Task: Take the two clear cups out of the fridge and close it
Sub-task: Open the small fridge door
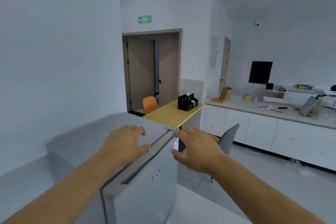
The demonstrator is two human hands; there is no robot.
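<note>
Fridge (141,183): a low grey unit against the white wall, seen from above; its door front faces right and down in the view, with a small label on it. The door looks shut or nearly so — the seam along the top edge is narrow, and nothing of the inside shows.
Clear cups: not visible anywhere in the view; whether they are in the fridge cannot be told.
Black organiser (187,103): stands on the far corner of the wooden worktop (169,114) behind the fridge; it holds a few upright bottles or tubes, one with a white cap.
Cardboard box (225,93): open, tilted, on the long white worktop (254,110) at right; its contents are not readable.
Left hand (125,143): palm down on the fridge top near the front edge, fingers spread and lightly curled, thumb reaching to the door seam — holding nothing.
Right hand (196,149): hovers just beyond the fridge's top right corner, fingers curled around a small dark, flat object (179,145) with a pale face, pinched between thumb and fingers.
Forearms: both bare, reaching forward from the lower edge of the view.
Orange chair (150,104): beside the wooden worktop, before the doorway.
</note>
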